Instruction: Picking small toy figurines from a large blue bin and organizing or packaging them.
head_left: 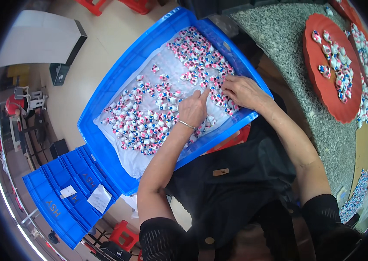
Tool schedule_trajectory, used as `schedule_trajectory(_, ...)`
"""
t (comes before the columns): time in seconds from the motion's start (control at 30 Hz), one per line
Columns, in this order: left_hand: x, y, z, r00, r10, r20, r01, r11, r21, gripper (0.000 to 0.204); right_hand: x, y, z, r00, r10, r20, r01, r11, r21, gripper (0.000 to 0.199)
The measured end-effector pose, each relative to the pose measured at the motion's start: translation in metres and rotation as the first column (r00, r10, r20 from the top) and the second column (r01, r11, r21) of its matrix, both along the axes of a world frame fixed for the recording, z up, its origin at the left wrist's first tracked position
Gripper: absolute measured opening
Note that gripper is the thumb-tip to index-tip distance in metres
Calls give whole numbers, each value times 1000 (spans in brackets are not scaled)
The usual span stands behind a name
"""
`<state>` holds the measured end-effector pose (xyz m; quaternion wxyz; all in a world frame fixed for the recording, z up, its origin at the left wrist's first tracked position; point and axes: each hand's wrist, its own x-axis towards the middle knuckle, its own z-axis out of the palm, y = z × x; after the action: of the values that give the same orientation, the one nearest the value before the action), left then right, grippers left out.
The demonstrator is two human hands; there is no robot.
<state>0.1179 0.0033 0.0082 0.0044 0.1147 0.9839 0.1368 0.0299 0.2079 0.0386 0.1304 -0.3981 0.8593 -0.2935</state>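
I had both hands among the small figurines (153,126) on white cloth (127,164) in the blue tray (127,69), apparently fingering through them. Left hand (194,108): index extended; right hand (244,92): fingers curled. I couldn't tell either's grip. Light fingertip control seemed needed next.

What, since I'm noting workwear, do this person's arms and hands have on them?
The left hand is gloveless, with a thin, silvery bracelet at the wrist. The right hand is gloveless too, with no bracelet visible. Short black sleeves with a fine pattern of slits end above the elbows.
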Motion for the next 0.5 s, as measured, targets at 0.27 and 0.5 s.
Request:
schedule_trajectory(0.27,-7,-7,-3,997,73,6,-73,997,-31,41,1,-3,5,1000,-9,19,9,1000,-3,11)
schedule_trajectory(0.5,-18,-23,-6,974,224,25,-224,975,6,41,-1,-1,4,1000,-2,25,1,1000,25,11)
